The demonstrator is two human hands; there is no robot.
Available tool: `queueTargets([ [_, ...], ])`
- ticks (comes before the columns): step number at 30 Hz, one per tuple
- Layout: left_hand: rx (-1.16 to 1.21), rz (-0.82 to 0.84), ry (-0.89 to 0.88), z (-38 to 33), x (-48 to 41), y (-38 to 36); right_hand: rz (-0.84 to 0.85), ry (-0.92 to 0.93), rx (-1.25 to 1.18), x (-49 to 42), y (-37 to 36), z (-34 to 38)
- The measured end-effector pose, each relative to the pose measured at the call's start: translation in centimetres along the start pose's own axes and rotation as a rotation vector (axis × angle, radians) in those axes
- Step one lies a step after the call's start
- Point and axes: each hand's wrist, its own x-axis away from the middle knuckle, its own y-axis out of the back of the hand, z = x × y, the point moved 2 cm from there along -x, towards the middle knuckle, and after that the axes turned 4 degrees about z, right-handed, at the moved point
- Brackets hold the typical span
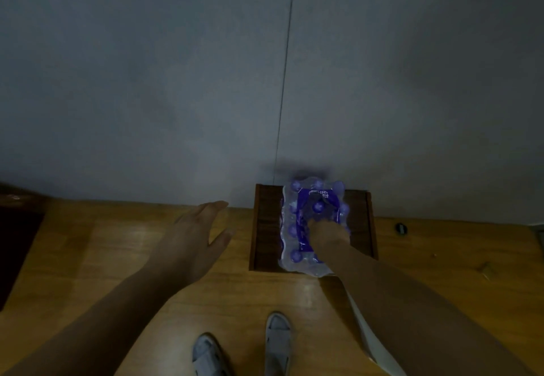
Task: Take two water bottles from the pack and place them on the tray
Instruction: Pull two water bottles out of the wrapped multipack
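Note:
A shrink-wrapped pack of water bottles (297,222) with purple caps and a purple handle strip stands on a dark wooden tray (265,228) on the floor against the wall. My right hand (326,236) reaches down into the top of the pack, fingers dug in among the caps; what they grip is hidden. My left hand (197,234) hovers left of the tray with fingers spread and holds nothing.
The grey wall (176,81) rises just behind the tray. The floor (117,258) is wooden. A dark mat or object (14,243) lies at the far left. A small round black thing (401,228) sits by the wall on the right. My feet (276,343) in pale slippers are below.

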Motion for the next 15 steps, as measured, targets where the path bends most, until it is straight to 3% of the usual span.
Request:
queueTargets([
  [4,0.026,-0.009,-0.020,-0.1,0.2,-0.3,0.016,0.072,-0.120,0.6,1.1,-0.6],
  [8,0.075,-0.001,-0.051,-0.4,0.5,-0.3,-0.203,0.163,-0.194,5.0,4.5,-2.8],
  [15,0.239,0.073,-0.259,-5.4,1.0,-0.8,-0.615,0.320,-0.249,17.2,15.0,-4.8],
])
